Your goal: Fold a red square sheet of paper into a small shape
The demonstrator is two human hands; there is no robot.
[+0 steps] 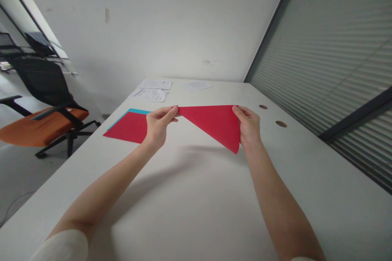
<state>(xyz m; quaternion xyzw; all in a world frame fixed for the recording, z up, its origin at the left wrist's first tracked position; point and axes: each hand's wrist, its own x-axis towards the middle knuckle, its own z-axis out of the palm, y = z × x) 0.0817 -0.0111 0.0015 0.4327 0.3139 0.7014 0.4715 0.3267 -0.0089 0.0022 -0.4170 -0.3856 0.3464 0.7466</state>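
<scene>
A red sheet of paper folded into a triangle is held up above the white table. My left hand pinches its left tip between thumb and fingers. My right hand grips its right corner, fingers closed on the fold. The triangle's lower point hangs down beside my right wrist. Behind my left hand a stack of flat sheets lies on the table, a red sheet on top and a blue one showing at its far edge.
Several white printed papers lie at the table's far end against the wall. Two round cable holes sit at the right. A window with blinds runs along the right. An orange office chair stands to the left.
</scene>
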